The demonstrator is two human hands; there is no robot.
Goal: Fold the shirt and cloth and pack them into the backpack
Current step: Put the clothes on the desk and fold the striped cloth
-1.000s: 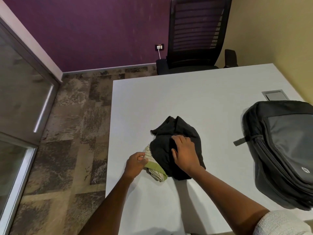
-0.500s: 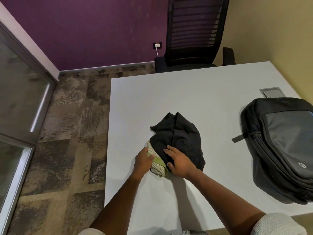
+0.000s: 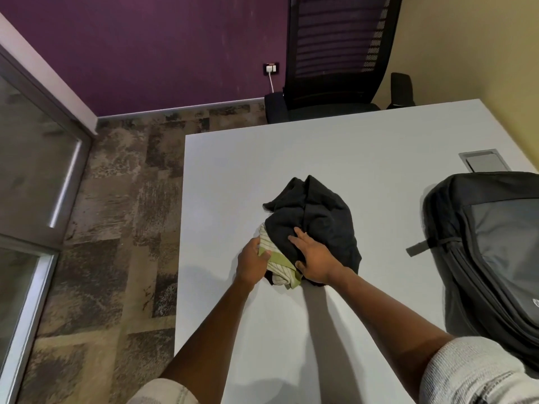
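Note:
A crumpled black cloth (image 3: 316, 217) lies bunched on the white table (image 3: 364, 141), on top of a striped white shirt with green trim (image 3: 277, 263) that sticks out at its near left side. My left hand (image 3: 252, 265) grips the left edge of the striped shirt, thumb over the green band. My right hand (image 3: 313, 258) rests flat on the near part of the black cloth, fingers spread, thumb beside the shirt. A grey and black backpack (image 3: 495, 258) lies flat at the table's right side, apart from the pile; whether its zipper is closed is unclear.
A black mesh office chair (image 3: 335, 62) stands behind the table's far edge. A grey cable hatch (image 3: 484, 163) is set into the table near the backpack. The table's left edge drops to patterned carpet (image 3: 116, 228); a glass partition (image 3: 29, 185) stands at the far left.
My left hand has moved right onto the striped shirt and taken hold of its edge. My right hand slid from the top of the black cloth toward its near edge.

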